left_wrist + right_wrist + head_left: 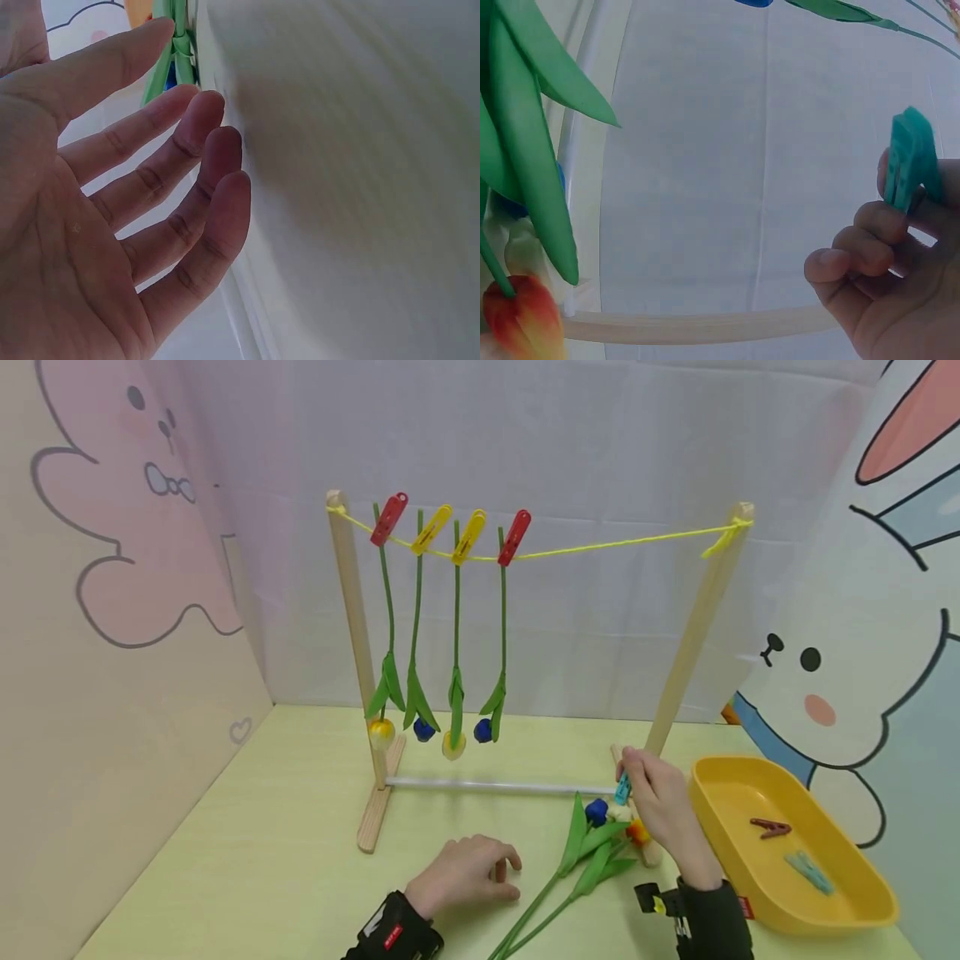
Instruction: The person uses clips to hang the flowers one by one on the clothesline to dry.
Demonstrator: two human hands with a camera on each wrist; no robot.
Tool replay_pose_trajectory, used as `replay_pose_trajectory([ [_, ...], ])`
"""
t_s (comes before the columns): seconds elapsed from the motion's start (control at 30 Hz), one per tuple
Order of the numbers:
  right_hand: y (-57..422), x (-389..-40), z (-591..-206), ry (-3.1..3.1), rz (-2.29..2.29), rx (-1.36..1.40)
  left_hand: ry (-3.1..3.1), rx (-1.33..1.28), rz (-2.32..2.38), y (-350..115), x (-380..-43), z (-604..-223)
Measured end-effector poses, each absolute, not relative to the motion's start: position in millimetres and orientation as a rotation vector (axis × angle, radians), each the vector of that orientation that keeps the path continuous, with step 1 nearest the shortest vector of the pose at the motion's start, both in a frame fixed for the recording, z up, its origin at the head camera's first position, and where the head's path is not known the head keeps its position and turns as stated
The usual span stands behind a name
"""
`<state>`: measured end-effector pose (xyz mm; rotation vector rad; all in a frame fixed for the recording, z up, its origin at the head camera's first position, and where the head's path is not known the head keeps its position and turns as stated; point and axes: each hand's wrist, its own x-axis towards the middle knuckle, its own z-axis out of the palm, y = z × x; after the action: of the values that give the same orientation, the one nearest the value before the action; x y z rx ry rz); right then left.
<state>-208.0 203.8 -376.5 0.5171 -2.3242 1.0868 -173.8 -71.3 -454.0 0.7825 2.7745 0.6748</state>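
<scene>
My right hand (663,806) pinches a teal clothespin (913,157) between thumb and fingers, above the flower heads near the rack's right foot. Below it on the table lie several artificial tulips (596,852), with blue, whitish and red-orange (526,319) heads and green stems running toward me. To their left, my left hand (468,872) hovers low over the table with relaxed fingers and holds nothing; its bare palm shows in the left wrist view. Several tulips hang head down from a yellow string (615,545), each clipped by a red (389,519) or yellow clothespin (432,530).
The string spans two wooden posts (693,627) joined low down by a pale crossbar (495,786). At the right stands a yellow tray (795,910) holding a dark red clothespin (770,827) and a pale green one (809,872). Walls with cartoon drawings surround the table.
</scene>
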Motion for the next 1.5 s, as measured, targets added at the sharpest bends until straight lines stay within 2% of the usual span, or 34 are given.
replay_pose_trajectory([
  [0.23,205.2,-208.4,-378.9,-2.269,1.087,0.566,2.733,0.758,0.672,-72.8,-172.4,-450.7],
  [0.67,211.0,-205.7,-377.8,-2.257,1.163,0.438,2.691,0.768,0.645,-69.8,-167.0,-447.9],
  [1.5,218.0,-205.9,-377.8,-2.322,1.219,0.445,2.691,0.819,0.633,-61.2,-162.2,-448.2],
])
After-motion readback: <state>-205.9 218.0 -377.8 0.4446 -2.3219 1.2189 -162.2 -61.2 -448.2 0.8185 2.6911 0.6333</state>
